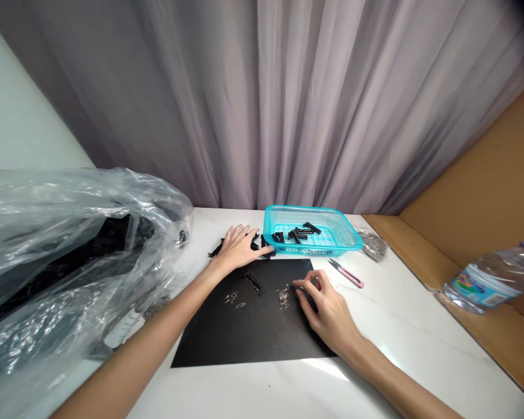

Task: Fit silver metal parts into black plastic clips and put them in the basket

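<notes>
My left hand point(240, 247) is spread, palm down, over several black plastic pieces point(216, 249) beside the basket; what lies beneath its palm is hidden. My right hand point(327, 305) hovers at the right of the black mat point(227, 343), fingers curled, with a small gap between thumb and fingertips. Close to those fingertips lies a pile of small shiny metal clips point(283, 298). A smaller group of metal clips point(231, 297) sits further left. One black slotted plastic part point(254, 283) rests on the mat between my hands.
A turquoise basket point(314, 251) holds several black parts. Pink-handled snips point(346, 273) lie right of the mat, near a clear bag of metal bits point(374, 244). A large plastic bag point(148, 192) fills the left side. A water bottle point(489, 282) is at the right, over cardboard point(502, 334).
</notes>
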